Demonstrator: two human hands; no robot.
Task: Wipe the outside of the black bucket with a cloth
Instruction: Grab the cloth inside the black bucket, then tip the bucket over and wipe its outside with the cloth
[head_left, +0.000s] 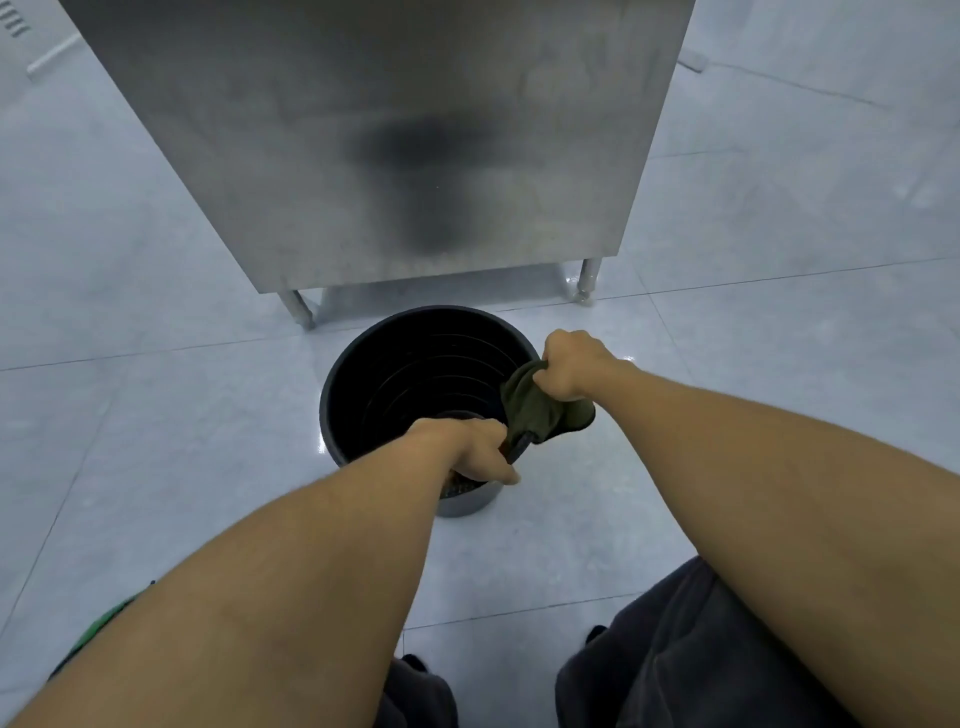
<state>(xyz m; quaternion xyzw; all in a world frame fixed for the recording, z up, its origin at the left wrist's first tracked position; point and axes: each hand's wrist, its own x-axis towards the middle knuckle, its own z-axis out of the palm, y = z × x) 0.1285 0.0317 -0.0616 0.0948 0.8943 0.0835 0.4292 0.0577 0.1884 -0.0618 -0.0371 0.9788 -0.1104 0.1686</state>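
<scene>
A black bucket (395, 374) stands upright on the pale tiled floor, its ribbed inside showing from above. My left hand (467, 447) grips the near rim of the bucket, fingers curled over the edge. My right hand (571, 364) is shut on a dark olive cloth (540, 410), which hangs over the bucket's right rim and down its outer side. The lower end of the cloth reaches close to my left hand; whether they touch is unclear.
A stainless steel cabinet (389, 145) on short metal legs (588, 280) stands just behind the bucket. Glossy grey floor tiles (156, 415) spread to both sides. My dark trouser legs (675, 649) fill the bottom of the view.
</scene>
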